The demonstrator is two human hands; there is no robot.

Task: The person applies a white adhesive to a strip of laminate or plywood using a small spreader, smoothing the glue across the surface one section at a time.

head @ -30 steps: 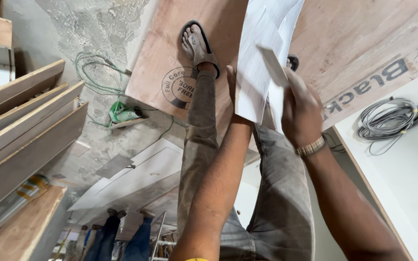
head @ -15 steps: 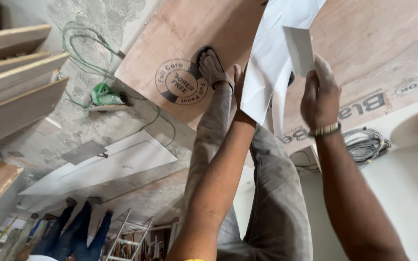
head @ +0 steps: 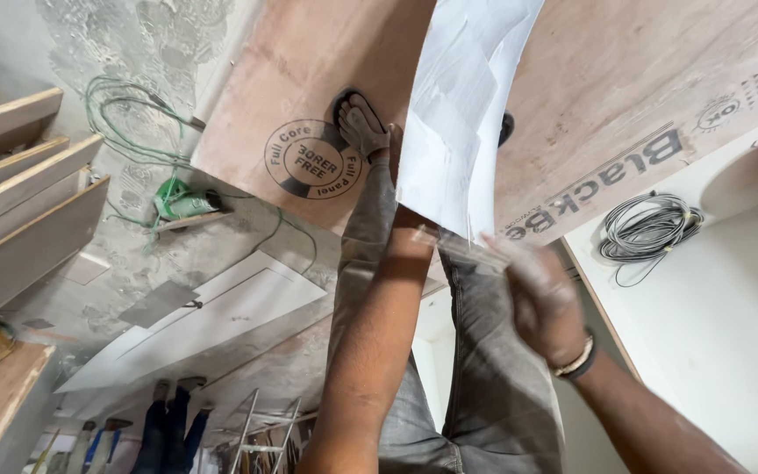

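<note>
Overhead, you held a white sheet (head: 462, 114) against the plywood panel (head: 625, 96).

Your left hand (head: 401, 219) sat hidden behind the sheet's lower edge, grip impossible to tell; your right hand (head: 537, 294), blurred, closed loosely around a thin strip (head: 458, 246) just beside it. A round black stamp (head: 309, 158) marked the plywood near your sandalled foot (head: 361, 123); grey coiled cable (head: 651, 228) lay well apart.

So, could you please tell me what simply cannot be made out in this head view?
- Left hand: mostly hidden behind the white sheet; its grip cannot be judged.
- Right hand: motion-blurred, so finger positions are unclear.
- Second foot: largely covered by the sheet.
- Person at the bottom edge: only legs show, cut off by the frame.
- Cable coil: ends too small to trace.
</note>
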